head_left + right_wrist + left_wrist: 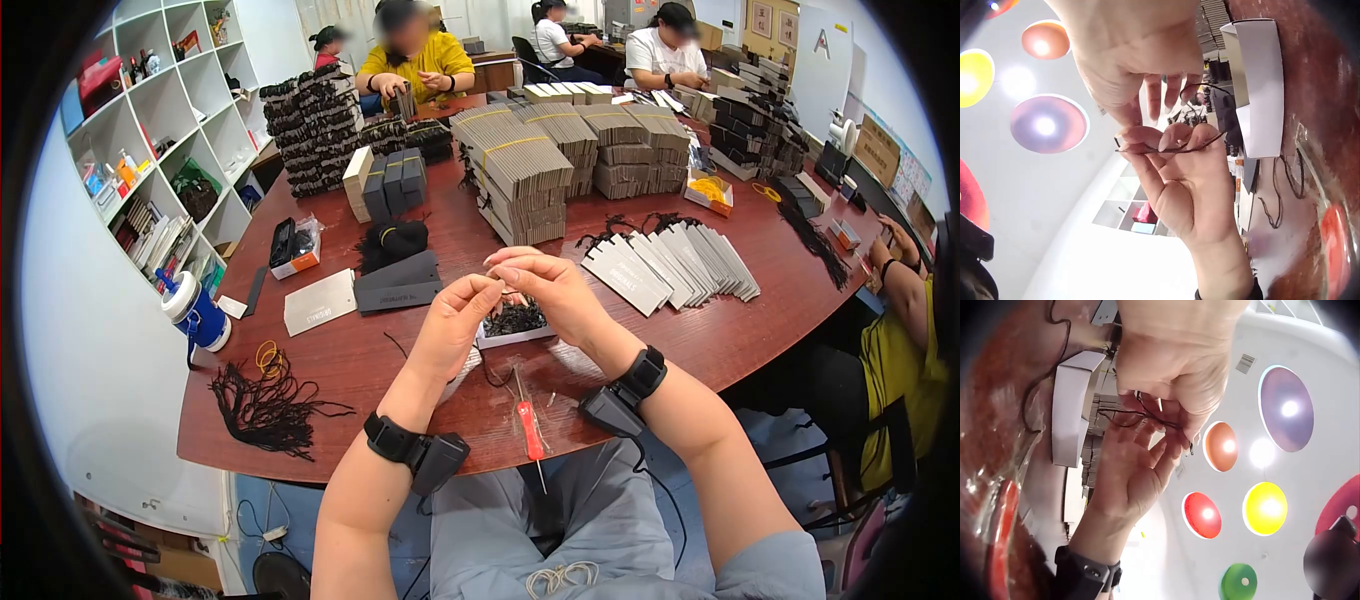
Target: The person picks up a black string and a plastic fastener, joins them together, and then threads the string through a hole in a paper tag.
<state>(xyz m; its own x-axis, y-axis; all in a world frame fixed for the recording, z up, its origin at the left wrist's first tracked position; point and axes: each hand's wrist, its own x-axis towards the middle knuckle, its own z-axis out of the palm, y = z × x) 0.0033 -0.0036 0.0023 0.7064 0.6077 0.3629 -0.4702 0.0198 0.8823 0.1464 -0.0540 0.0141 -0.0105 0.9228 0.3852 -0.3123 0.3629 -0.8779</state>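
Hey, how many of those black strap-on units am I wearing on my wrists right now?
2. The left wrist unit sits below its strap, and the right wrist unit hangs below the other. Neither is hidden.

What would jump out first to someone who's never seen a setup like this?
Probably the two raised hands, left and right, meeting front and centre to pinch a thin dark cord. Behind them, yellow-banded stacks of grey cards rise from the red-brown table. The wrist views add a surprise: big, brightly coloured circles overhead.
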